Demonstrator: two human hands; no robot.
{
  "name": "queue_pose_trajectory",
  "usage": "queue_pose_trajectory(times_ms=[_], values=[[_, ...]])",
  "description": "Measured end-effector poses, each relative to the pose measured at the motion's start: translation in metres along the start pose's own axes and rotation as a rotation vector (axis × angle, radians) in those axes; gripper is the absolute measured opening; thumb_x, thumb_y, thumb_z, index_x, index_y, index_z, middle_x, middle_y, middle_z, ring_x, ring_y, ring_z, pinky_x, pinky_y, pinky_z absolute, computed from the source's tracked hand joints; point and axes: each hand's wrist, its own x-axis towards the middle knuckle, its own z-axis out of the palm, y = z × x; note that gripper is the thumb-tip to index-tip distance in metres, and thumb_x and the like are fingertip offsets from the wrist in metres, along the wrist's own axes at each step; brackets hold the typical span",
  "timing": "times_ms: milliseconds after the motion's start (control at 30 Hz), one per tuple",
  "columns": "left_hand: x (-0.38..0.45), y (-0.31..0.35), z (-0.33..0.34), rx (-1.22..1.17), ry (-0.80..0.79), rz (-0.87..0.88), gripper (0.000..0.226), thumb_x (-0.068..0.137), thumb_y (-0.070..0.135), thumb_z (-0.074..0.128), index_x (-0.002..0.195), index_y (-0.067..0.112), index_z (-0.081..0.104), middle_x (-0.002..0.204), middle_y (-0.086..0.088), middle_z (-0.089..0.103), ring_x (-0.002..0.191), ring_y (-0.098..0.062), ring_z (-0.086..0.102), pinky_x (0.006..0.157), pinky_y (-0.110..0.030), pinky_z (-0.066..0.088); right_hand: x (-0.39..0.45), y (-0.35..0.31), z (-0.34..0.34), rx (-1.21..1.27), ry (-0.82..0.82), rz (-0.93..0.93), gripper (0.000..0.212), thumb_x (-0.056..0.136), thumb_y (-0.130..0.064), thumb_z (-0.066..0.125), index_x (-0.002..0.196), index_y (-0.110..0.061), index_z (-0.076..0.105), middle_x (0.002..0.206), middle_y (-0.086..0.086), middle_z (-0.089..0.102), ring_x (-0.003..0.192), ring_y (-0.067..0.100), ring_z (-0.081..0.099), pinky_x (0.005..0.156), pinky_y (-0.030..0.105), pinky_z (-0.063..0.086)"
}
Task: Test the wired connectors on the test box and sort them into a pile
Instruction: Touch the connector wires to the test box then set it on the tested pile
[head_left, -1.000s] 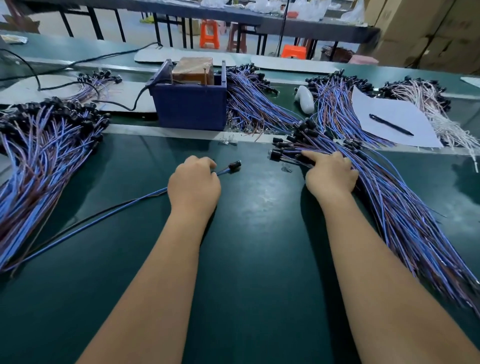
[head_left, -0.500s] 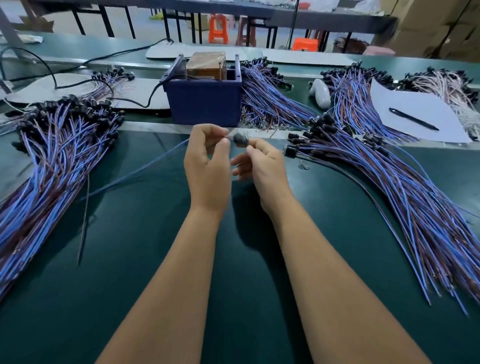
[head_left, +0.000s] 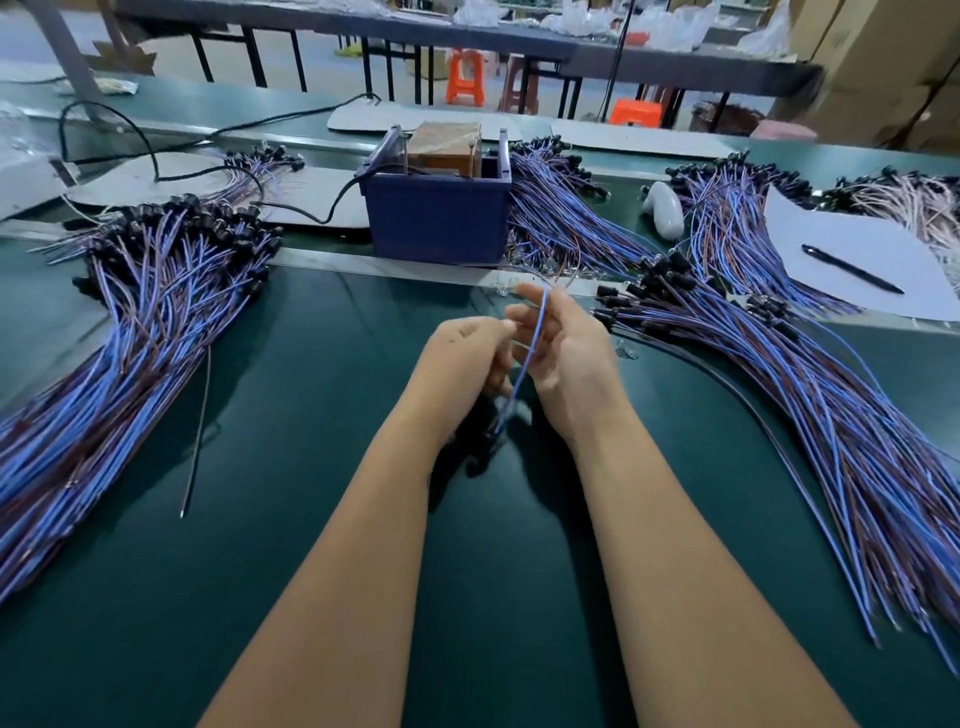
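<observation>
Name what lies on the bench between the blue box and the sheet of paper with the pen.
In the head view, between the blue box and the paper lie wire bundles and a white object.

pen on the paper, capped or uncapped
Cannot tell. The pen lies flat on the white paper, too small and blurred to show a cap.

Honestly can't read any text here, no labels, brands or numbers. The white paper sheet (head_left: 878, 260) beside the pen (head_left: 852, 269) looks blank.
</observation>
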Motion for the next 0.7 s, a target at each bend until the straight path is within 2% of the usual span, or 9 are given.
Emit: queue_pose_trajectory(times_ms=[100,167,233,333,400,500,600,633,700], values=[[-0.004,0.004,0.001,0.196,-0.066,0.033,0.032,0.081,0.025,0.052,0.051,0.015,0.054,0.052,-0.003,0.054,0.050,-0.015,0.049,0.053,-0.021,0.039,-0.001,0.001,-0.002,-0.084,0.041,-0.052,0.021,0.099,-0.017,0.052,0.090,-0.014,0.070,0.059,-0.005,0.060,0.053,0.011,0.051,0.058,0.028,0.041],[0.007,0.008,0.003,0.179,0.055,-0.103,0.026,0.079,0.014,0.050,0.053,0.011,0.054,0.056,-0.005,0.056,0.054,-0.020,0.051,0.060,-0.027,0.043,-0.003,0.001,-0.003,-0.084,-0.012,-0.075,0.021,0.100,-0.012,0.050,0.092,-0.012,0.070,0.055,-0.006,0.056,0.054,0.010,0.049,0.057,0.023,0.041],[0.014,0.011,0.000,0.055,0.186,-0.232,0.023,0.085,0.011,0.049,0.066,0.009,0.061,0.062,-0.004,0.060,0.058,-0.022,0.055,0.060,-0.030,0.047,-0.006,0.000,-0.001,-0.068,-0.123,-0.062,0.023,0.101,-0.010,0.046,0.094,-0.008,0.068,0.053,-0.003,0.054,0.051,0.008,0.049,0.052,0.018,0.040],[0.010,0.008,-0.007,-0.158,0.150,-0.041,0.035,0.103,0.023,0.036,0.096,0.009,0.067,0.076,-0.002,0.066,0.052,-0.014,0.056,0.048,-0.028,0.048,-0.012,0.004,0.008,-0.224,-0.256,-0.032,0.025,0.099,-0.006,0.045,0.089,-0.008,0.068,0.052,0.002,0.053,0.045,0.009,0.047,0.045,0.017,0.040],[0.006,0.005,-0.011,-0.236,0.152,0.035,0.031,0.105,0.020,0.039,0.095,0.012,0.067,0.077,-0.001,0.069,0.042,-0.015,0.048,0.039,-0.024,0.042,-0.015,0.009,0.015,-0.393,-0.281,-0.049,0.026,0.098,-0.004,0.048,0.083,-0.011,0.068,0.054,0.005,0.052,0.046,0.010,0.047,0.045,0.017,0.040],[0.007,0.003,-0.016,-0.267,0.219,0.004,0.022,0.101,0.015,0.052,0.090,0.016,0.070,0.080,0.000,0.072,0.047,-0.015,0.055,0.036,-0.021,0.039,-0.019,0.014,0.021,-0.534,-0.264,-0.087,0.024,0.097,-0.009,0.052,0.079,-0.009,0.067,0.054,0.004,0.054,0.047,0.009,0.048,0.047,0.018,0.041],[0.009,0.001,-0.020,-0.281,0.284,-0.009,0.014,0.095,0.014,0.062,0.085,0.016,0.071,0.075,0.003,0.073,0.063,-0.011,0.065,0.050,-0.025,0.052,-0.022,0.016,0.022,-0.639,-0.186,-0.151,0.021,0.096,-0.016,0.055,0.085,-0.005,0.070,0.056,-0.006,0.058,0.053,0.007,0.051,0.053,0.019,0.043],[0.010,0.000,-0.021,-0.257,0.300,0.002,0.012,0.093,0.013,0.064,0.084,0.016,0.071,0.074,0.004,0.072,0.067,-0.011,0.066,0.059,-0.026,0.055,-0.023,0.017,0.023,-0.687,-0.143,-0.189,0.019,0.095,-0.018,0.056,0.085,-0.008,0.069,0.060,-0.008,0.060,0.058,0.007,0.053,0.058,0.022,0.045],[0.011,-0.002,-0.022,-0.179,0.332,0.012,0.010,0.091,0.014,0.068,0.083,0.018,0.072,0.072,0.005,0.071,0.071,-0.011,0.066,0.072,-0.029,0.056,-0.024,0.016,0.023,-0.732,-0.066,-0.238,0.016,0.094,-0.022,0.057,0.086,-0.011,0.066,0.070,-0.001,0.065,0.068,0.015,0.057,0.069,0.034,0.050]])
